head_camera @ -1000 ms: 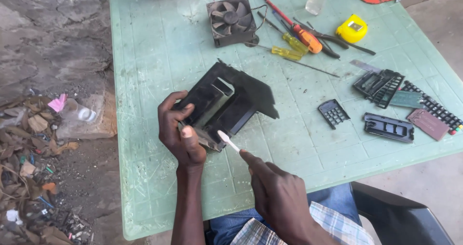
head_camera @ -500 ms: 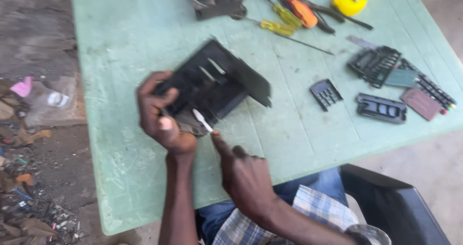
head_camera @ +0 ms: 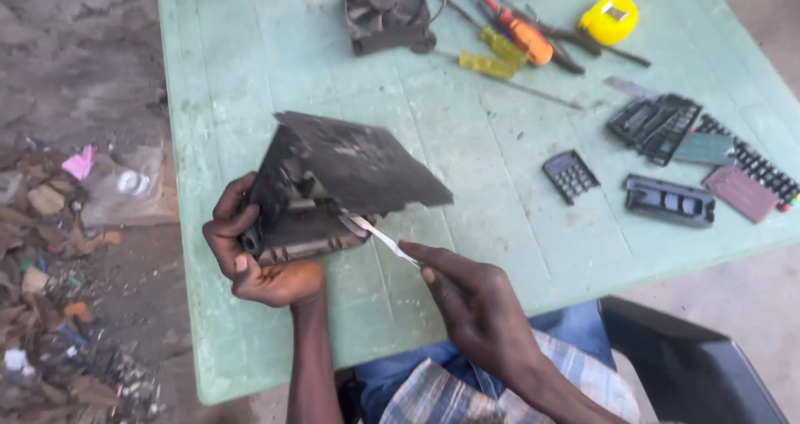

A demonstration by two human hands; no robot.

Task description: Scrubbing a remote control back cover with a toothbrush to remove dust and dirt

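While gripped by the left hand [head_camera: 254, 261], dusty black plastic housing [head_camera: 333, 178], tilted, white brush [head_camera: 379, 235] pinched in right hand [head_camera: 475, 307].

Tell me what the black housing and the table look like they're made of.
Black housing: probably moulded plastic, matte and dusty, with thin ribbed walls. Table: looks like pale green plastic, with a moulded grid pattern, scuffed and stained.

Black housing [head_camera: 333, 182] in left hand [head_camera: 258, 265]

Fan [head_camera: 385, 9] lies behind housing [head_camera: 333, 186], screwdrivers [head_camera: 508, 45] to its right.
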